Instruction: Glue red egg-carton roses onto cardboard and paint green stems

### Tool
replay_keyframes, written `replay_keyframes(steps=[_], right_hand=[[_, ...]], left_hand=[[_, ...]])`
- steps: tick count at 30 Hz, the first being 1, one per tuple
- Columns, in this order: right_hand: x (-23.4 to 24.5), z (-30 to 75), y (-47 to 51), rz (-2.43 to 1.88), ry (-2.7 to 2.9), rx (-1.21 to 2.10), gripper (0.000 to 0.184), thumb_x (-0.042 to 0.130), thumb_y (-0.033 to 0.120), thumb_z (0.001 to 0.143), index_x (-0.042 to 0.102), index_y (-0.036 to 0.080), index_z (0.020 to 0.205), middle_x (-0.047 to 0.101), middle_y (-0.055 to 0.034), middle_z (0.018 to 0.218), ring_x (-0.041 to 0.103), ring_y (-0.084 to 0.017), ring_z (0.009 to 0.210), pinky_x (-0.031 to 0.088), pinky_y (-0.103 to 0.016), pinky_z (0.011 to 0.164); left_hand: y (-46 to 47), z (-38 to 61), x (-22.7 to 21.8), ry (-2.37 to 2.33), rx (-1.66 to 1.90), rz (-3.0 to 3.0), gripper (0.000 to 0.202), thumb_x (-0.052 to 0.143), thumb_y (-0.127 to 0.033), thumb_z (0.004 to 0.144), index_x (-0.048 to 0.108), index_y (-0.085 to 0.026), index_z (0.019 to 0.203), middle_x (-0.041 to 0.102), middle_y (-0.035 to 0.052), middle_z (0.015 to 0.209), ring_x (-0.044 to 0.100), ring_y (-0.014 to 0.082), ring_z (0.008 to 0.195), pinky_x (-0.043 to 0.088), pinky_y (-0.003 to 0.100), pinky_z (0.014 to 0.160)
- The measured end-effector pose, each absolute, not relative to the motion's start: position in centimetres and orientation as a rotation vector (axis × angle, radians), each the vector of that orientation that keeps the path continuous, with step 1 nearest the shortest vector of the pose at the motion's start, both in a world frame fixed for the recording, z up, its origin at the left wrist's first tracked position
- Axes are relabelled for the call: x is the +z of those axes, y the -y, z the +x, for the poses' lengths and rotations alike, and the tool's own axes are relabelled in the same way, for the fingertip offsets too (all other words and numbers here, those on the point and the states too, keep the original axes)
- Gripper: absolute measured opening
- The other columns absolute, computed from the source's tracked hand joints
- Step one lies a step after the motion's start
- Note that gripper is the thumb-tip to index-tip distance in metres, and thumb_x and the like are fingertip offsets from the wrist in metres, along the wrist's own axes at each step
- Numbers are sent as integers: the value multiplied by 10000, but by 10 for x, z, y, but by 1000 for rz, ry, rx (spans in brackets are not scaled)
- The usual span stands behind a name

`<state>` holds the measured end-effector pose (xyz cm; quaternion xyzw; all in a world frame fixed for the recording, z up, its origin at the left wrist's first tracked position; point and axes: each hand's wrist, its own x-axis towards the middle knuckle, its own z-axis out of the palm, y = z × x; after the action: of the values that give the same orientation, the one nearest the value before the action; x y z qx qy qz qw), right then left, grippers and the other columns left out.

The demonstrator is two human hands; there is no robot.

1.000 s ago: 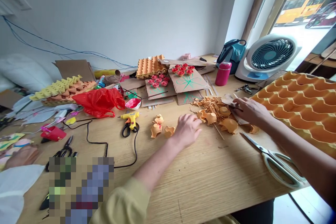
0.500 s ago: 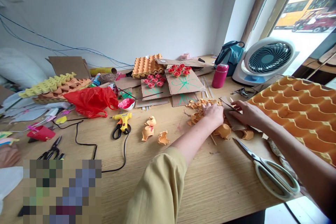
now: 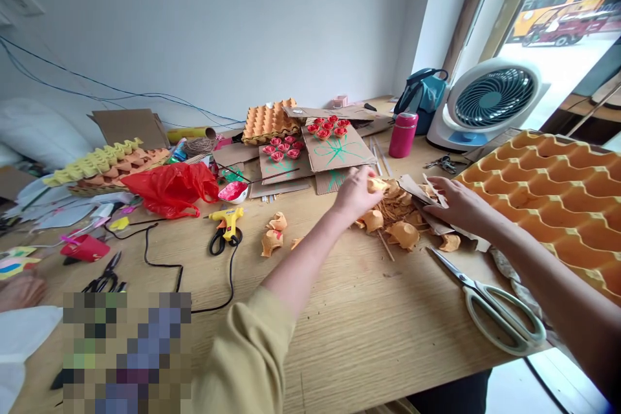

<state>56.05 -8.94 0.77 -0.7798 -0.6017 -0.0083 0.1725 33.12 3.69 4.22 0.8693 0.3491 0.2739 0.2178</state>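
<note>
My left hand [image 3: 356,195] is closed on a torn orange egg-carton cup [image 3: 377,185], just above the left side of a scrap pile. Brown shreds [image 3: 395,202] and several cut egg-carton cups [image 3: 404,235] make up this pile. On its right, my right hand [image 3: 456,202] pinches some cardboard scraps [image 3: 412,187], its fingertips partly hidden. Open scissors [image 3: 485,301] lie nearer to me, blades pointing toward the scraps. Left of the pile, more cut cups [image 3: 272,242] sit on the wooden table [image 3: 349,330], partly covered by my left forearm.
A large orange egg tray [image 3: 538,207] takes up the right side, below a white fan [image 3: 490,100]. Cardboard with red paper-cup flowers [image 3: 337,149] lies at the back. A yellow glue gun [image 3: 227,223], its cord and a red plastic bag [image 3: 169,187] are leftward. Another person's hand [image 3: 22,291] shows far left.
My left hand has lifted off the pile and moved left and back, now with a carton cup in its fingers. My right hand stays by the cardboard scraps. The view has shifted slightly.
</note>
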Motion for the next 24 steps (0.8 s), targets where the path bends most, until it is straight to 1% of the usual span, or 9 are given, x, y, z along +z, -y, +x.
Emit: replay_keyframes(steps=[2, 5, 7, 11, 15, 18, 20, 21, 24], right_hand=[[15, 550, 99, -2165, 1746, -66, 588, 641, 407, 855, 521, 174, 1381, 624, -182, 1229, 609, -339, 1110, 488, -449, 935], [17, 523, 114, -2065, 1854, -69, 403, 556, 493, 904, 617, 243, 1215, 636, -112, 1194, 628, -292, 1054, 488, -402, 918], [9, 503, 122, -2029, 1932, -26, 361, 527, 527, 915, 652, 256, 1118, 666, -82, 1091, 657, -268, 943, 513, -372, 819], [-13, 478, 128, -2048, 1934, 7, 450, 589, 508, 848, 642, 234, 1201, 662, -134, 1099, 660, -338, 925, 506, -397, 680], [-12, 484, 127, -2045, 1793, 78, 470, 604, 494, 824, 639, 221, 1205, 658, -161, 1163, 653, -346, 919, 502, -432, 728], [5, 495, 130, -2012, 1614, 221, 563, 661, 558, 790, 607, 246, 1255, 696, -114, 963, 650, -296, 780, 507, -424, 702], [16, 497, 132, -1937, 1514, 416, 621, 639, 619, 810, 568, 265, 1315, 686, -67, 806, 645, -258, 679, 515, -383, 616], [19, 495, 132, -1874, 1477, 527, 633, 598, 647, 835, 547, 271, 1342, 692, -63, 801, 662, -251, 686, 528, -365, 600], [20, 480, 129, -1646, 1417, 801, 601, 454, 657, 911, 522, 267, 1363, 728, -119, 1047, 721, -266, 928, 593, -355, 720]], left_hand=[[-41, 301, 41, -981, 872, 2234, 299, 747, -206, 743, 621, -175, 1013, 638, 73, 1037, 615, 191, 973, 509, 306, 883], [-34, 257, 31, -1006, 924, 1914, 262, 724, -188, 772, 613, -169, 1008, 666, 72, 1044, 638, 167, 922, 531, 279, 802], [-21, 232, 21, -988, 915, 1829, 263, 714, -202, 793, 612, -173, 1034, 685, 65, 1056, 653, 152, 899, 538, 275, 800], [9, 199, 2, -882, 821, 1670, 264, 688, -235, 833, 607, -169, 1075, 708, 61, 1038, 676, 144, 895, 550, 272, 816], [25, 186, -10, -793, 770, 1657, 281, 685, -245, 840, 608, -168, 1099, 707, 64, 1058, 688, 148, 920, 564, 280, 843], [32, 180, -16, -805, 780, 1841, 293, 698, -181, 800, 616, -197, 1081, 705, 44, 1086, 681, 152, 969, 570, 269, 855], [36, 175, -20, -788, 765, 1967, 282, 682, -164, 802, 616, -217, 1071, 700, 33, 1102, 671, 160, 1000, 570, 276, 869], [37, 173, -23, -785, 756, 2026, 282, 674, -157, 806, 614, -223, 1073, 697, 29, 1100, 667, 165, 1004, 567, 288, 882], [36, 165, -31, -809, 748, 2183, 323, 661, -119, 809, 595, -225, 1107, 686, 32, 1104, 650, 186, 1032, 543, 338, 940]])
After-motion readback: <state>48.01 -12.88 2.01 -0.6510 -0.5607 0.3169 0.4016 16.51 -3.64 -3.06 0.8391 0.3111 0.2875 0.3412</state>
